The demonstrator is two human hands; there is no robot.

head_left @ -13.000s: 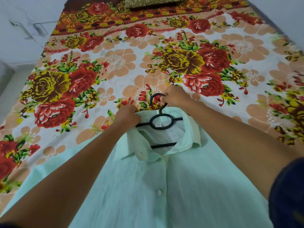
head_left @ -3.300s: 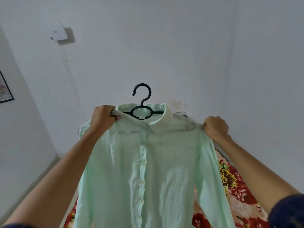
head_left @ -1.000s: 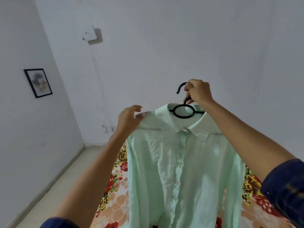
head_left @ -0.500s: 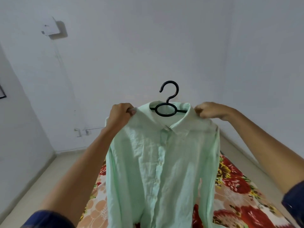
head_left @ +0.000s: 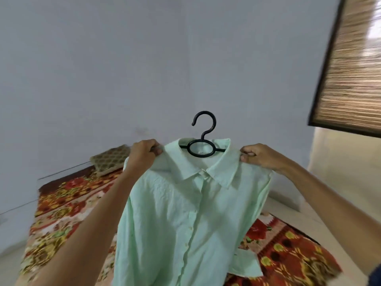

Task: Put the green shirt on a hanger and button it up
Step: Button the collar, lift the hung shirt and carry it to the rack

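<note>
Two hands up: left hand (head_left: 144,152) and right hand (head_left: 256,156) each pinched shut on a shoulder of the green shirt (head_left: 185,213), held above the bed (head_left: 288,252), buttoned on the hanger (head_left: 201,149) between them. Risk: uneven pull could slide a shoulder off.

Shirt (head_left: 185,213) hem below frame edge
</note>
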